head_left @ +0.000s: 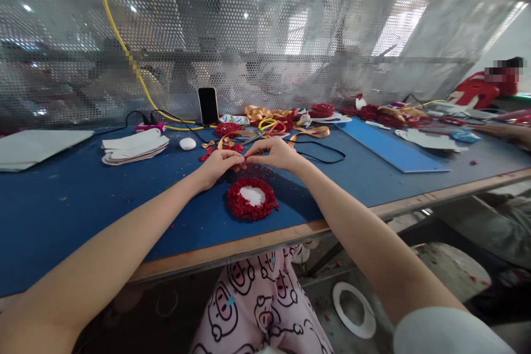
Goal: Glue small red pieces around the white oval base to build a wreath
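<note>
Lying left: white cutout stack [135,147]. Left hand [218,167] pinching reddish bit [244,159] (mostly hidden), thumb to fingertips. Red shaggy ring [251,212] on blue table [136,199], just nearer than hands. Right hand [274,153] pinching same bit. Blue board [388,144] farther right.

The single view looks from the person's head, forward and down, on the near side of the table [83,210]; it takes in the lap [257,310] close up at the bottom, the left hand [218,168] and right hand [277,154] near the centre, and the mesh [269,27] farther off across the top
</note>
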`<control>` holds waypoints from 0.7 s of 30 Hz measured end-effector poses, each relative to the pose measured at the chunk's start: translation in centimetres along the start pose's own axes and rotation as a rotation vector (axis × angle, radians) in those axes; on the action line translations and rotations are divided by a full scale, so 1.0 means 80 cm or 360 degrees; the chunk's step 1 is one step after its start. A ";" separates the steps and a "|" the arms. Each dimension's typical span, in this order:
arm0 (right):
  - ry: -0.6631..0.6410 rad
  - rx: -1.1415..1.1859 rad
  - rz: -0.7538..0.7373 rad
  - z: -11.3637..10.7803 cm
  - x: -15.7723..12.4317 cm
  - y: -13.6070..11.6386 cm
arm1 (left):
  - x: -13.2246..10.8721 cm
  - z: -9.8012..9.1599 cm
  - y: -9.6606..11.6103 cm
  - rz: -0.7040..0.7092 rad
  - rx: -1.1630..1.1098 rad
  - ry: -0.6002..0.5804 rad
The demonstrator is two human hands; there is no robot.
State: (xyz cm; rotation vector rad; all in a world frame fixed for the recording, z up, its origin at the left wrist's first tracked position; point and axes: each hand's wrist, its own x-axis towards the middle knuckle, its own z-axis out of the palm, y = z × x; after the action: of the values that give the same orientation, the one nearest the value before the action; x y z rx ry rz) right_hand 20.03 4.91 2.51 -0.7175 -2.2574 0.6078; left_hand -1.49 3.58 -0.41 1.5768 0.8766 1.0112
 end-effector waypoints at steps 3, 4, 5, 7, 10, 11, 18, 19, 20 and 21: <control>0.0008 -0.0033 0.0012 0.001 0.000 0.002 | -0.001 0.000 0.002 -0.0008 0.0054 -0.0005; 0.0001 -0.0033 0.0018 0.002 0.001 0.002 | -0.001 0.000 0.002 -0.0007 0.0069 -0.0015; -0.0008 -0.0023 0.0024 0.002 0.001 0.003 | -0.001 0.000 0.002 -0.0005 0.0076 -0.0026; -0.0025 0.0020 0.0034 0.004 0.001 0.003 | 0.000 0.000 0.001 -0.0002 0.0058 -0.0038; -0.0049 0.0062 0.0027 0.005 0.002 0.002 | 0.003 -0.001 -0.002 -0.0020 -0.0048 -0.0020; -0.0050 0.0052 0.0022 0.005 0.001 0.002 | 0.004 -0.001 -0.002 -0.0037 -0.0088 -0.0013; -0.0066 -0.0031 0.0089 0.007 0.000 0.005 | 0.003 0.000 -0.002 -0.0047 -0.0079 0.0033; -0.0070 -0.0041 0.0098 0.007 0.000 0.006 | 0.002 0.000 -0.002 -0.0040 -0.0058 0.0027; -0.0076 -0.0048 0.0107 0.007 0.000 0.006 | 0.002 0.000 -0.002 -0.0038 -0.0039 0.0020; -0.0080 -0.0048 0.0115 0.007 0.001 0.006 | 0.001 0.000 -0.001 -0.0039 -0.0026 0.0014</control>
State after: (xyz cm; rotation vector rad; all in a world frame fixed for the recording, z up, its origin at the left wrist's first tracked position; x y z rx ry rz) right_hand 19.75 5.19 1.86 -0.8102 -2.2989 0.6340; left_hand -1.43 3.70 -0.50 1.5455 0.8897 1.0064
